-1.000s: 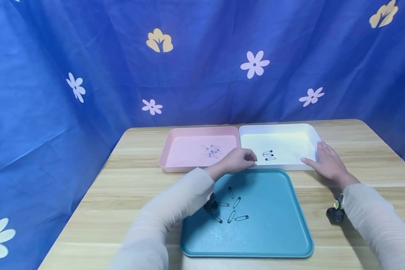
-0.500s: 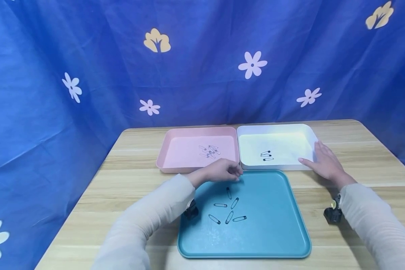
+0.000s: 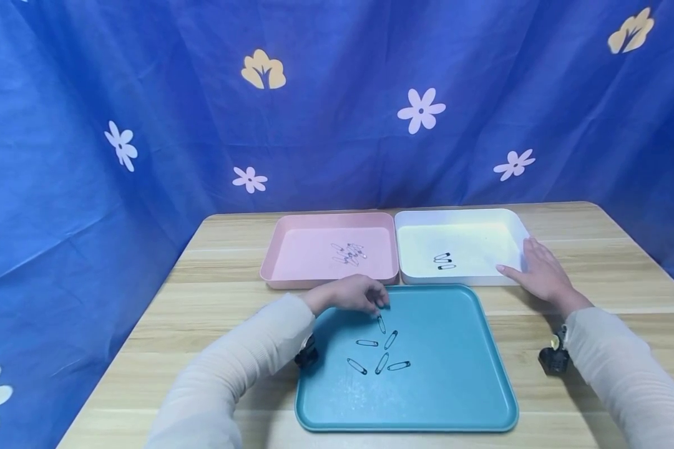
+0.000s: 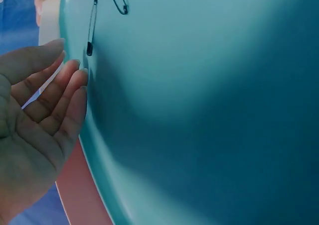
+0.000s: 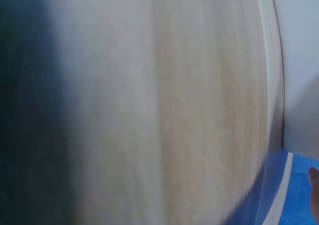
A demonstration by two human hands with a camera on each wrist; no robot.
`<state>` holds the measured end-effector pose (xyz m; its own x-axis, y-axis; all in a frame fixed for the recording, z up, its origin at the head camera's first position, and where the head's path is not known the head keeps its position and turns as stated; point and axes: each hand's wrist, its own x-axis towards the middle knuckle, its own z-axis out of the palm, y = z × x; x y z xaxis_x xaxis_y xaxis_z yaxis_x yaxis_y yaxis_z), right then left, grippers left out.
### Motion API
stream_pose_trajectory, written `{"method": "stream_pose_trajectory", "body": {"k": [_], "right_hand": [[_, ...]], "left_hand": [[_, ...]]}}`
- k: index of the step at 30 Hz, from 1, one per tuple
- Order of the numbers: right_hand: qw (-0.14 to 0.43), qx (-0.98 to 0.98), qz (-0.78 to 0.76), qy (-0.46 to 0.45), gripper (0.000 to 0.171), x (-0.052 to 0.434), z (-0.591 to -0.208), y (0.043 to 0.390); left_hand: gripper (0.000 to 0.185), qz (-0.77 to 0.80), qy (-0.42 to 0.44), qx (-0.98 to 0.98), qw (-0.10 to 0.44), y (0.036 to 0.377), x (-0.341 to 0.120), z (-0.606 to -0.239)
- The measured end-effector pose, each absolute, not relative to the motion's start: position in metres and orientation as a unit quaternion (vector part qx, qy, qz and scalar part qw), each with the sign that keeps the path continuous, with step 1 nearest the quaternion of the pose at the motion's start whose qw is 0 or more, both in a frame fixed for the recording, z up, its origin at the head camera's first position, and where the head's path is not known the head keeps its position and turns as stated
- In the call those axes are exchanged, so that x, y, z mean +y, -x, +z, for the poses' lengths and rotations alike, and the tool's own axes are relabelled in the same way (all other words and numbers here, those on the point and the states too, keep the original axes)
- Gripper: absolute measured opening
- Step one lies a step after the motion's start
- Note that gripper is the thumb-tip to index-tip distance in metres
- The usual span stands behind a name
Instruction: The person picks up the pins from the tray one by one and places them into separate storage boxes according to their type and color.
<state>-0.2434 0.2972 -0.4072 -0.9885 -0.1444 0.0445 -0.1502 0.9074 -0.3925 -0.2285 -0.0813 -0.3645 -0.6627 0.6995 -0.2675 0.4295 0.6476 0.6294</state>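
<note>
In the middle of the frame, the left hand (image 3: 355,293) is loose, its fingers a little bent, just beside the top safety pin (image 3: 382,325) on the blue-green tray (image 3: 444,393). Five more safety pins (image 3: 367,343) lie below it (all with black heads). The right hand (image 3: 542,271), at the right, is relaxed, fingers out, and rests against the corner of the white tray (image 3: 477,240). Three black-headed pins (image 3: 447,267) sit in there. The pink tray (image 3: 303,252), left of it, has a pile of thin pins (image 3: 349,254). The trays are all on the wooden worktop (image 3: 213,318).
</note>
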Motion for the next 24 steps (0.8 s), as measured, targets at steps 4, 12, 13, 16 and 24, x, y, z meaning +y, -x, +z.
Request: {"method": "stream_pose_trajectory", "body": {"k": [4,12,13,16,24], "right_hand": [[0.013,-0.977,0.199,-0.077,0.096,0.297,-0.409,0.245],[0.012,-0.977,0.200,-0.075,0.097,0.298,-0.410,0.247],[0.012,-0.977,0.201,-0.075,0.097,0.298,-0.410,0.247],[0.011,-0.977,0.201,-0.074,0.097,0.298,-0.410,0.247],[0.009,-0.977,0.202,-0.074,0.097,0.298,-0.410,0.246]], "left_hand": [[0.019,0.261,-0.324,0.872,0.256,0.229,-0.082,-0.368],[0.016,0.253,-0.351,0.865,0.256,0.228,-0.080,-0.374],[0.016,0.248,-0.354,0.865,0.255,0.228,-0.080,-0.375],[0.015,0.233,-0.361,0.866,0.254,0.228,-0.079,-0.377],[0.009,0.212,-0.381,0.864,0.251,0.228,-0.078,-0.380]]}}
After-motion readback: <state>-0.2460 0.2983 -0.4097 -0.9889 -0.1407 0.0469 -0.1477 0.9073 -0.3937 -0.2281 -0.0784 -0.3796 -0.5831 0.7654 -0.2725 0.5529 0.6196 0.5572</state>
